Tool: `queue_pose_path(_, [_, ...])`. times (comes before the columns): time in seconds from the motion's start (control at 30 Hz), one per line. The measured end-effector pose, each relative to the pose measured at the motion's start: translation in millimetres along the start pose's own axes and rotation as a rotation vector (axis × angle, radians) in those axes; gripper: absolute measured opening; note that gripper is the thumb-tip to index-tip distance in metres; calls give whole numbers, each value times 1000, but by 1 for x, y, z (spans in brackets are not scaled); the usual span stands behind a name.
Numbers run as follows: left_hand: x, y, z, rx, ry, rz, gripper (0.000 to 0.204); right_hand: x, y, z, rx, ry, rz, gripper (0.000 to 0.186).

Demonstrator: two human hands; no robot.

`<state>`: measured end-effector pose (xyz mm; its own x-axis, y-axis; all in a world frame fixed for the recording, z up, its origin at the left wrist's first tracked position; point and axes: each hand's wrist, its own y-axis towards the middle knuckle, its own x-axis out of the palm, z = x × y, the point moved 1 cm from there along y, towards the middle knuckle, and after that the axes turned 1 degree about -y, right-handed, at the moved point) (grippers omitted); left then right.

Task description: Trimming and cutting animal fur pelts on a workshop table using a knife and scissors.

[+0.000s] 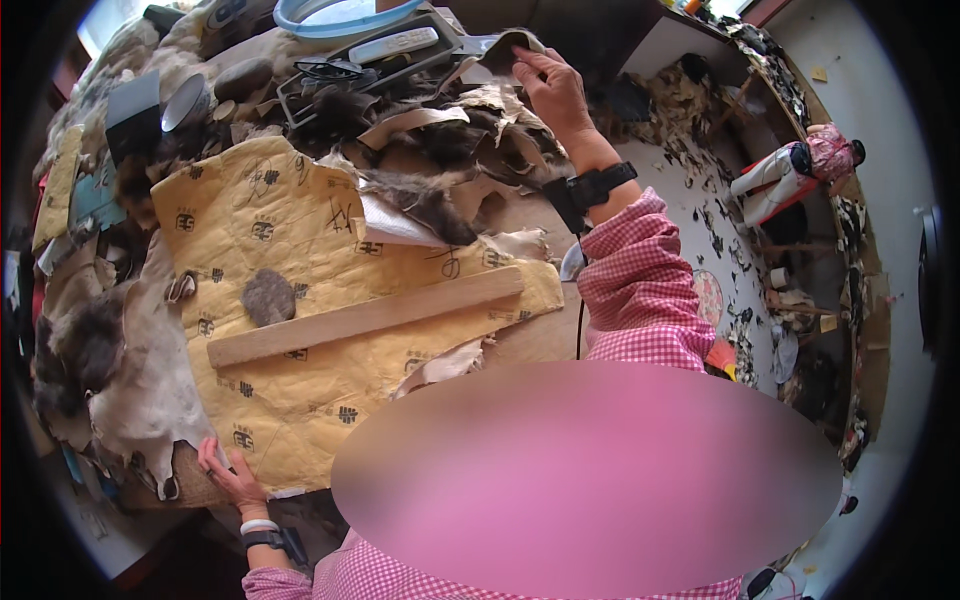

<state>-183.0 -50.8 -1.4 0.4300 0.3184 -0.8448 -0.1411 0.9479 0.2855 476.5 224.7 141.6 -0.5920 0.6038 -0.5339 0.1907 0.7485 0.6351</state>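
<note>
At the far side of the table my right hand is closed on the edge of a dark-furred scrap of hide, its fingertips pressed to it. My left hand rests at the near left edge of a large yellow paper pattern, fingers apart, by the pale hide below. On the pattern, which carries dark printed marks and handwriting, lie a long wooden strip and a rounded grey-brown stone. A pale hide with dark fur spreads left of the pattern.
Fur scraps pile behind the pattern beside a grey tray of tools and a blue-rimmed basin. A metal can stands at the back left. Another person is off right, where scraps litter the floor.
</note>
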Motion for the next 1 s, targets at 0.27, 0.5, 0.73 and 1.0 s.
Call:
queue_pose_path(0.27, [-2, 0, 0, -13, 30, 4, 43, 37, -13, 29, 91, 129, -470, 22])
queue_pose_path(0.5, [2, 5, 4, -14, 29, 56, 42, 57, -73, 112, 132, -387, -753, 49])
queue_pose_path(0.73, [-4, -1, 6, 29, 33, 79, 42, 50, -67, 92, 165, -355, -655, 47])
queue_pose_path(1.0, [-9, 3, 13, 3, 62, 79, 43, 52, -65, 101, 137, -363, -727, 40])
